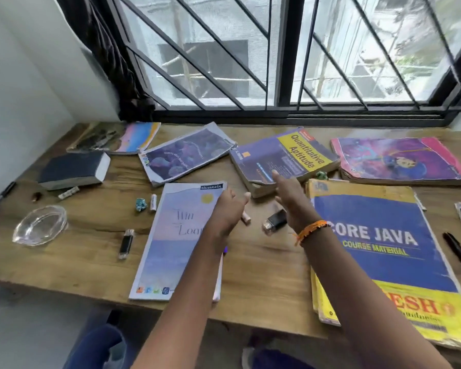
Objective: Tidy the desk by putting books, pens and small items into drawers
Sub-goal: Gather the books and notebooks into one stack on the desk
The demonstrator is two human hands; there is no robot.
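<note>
My left hand [228,209] hovers open over the top right corner of a pale blue classmate notebook [176,241] and holds nothing. My right hand [290,198], with an orange thread at the wrist, stretches open toward the thick Quantitative Aptitude book [285,158]; its fingertips reach that book's near edge. Between the hands lie a small pink tube [246,218] and a black USB drive [274,222]. A big Core Java book [383,251] lies at the right.
On the wooden desk [250,275] also lie a dark thick book [72,169], a purple notebook [186,155], a pink book [402,161], a glass dish [40,225], another USB stick [126,243], a pen [458,254] and crumpled bits. A barred window stands behind.
</note>
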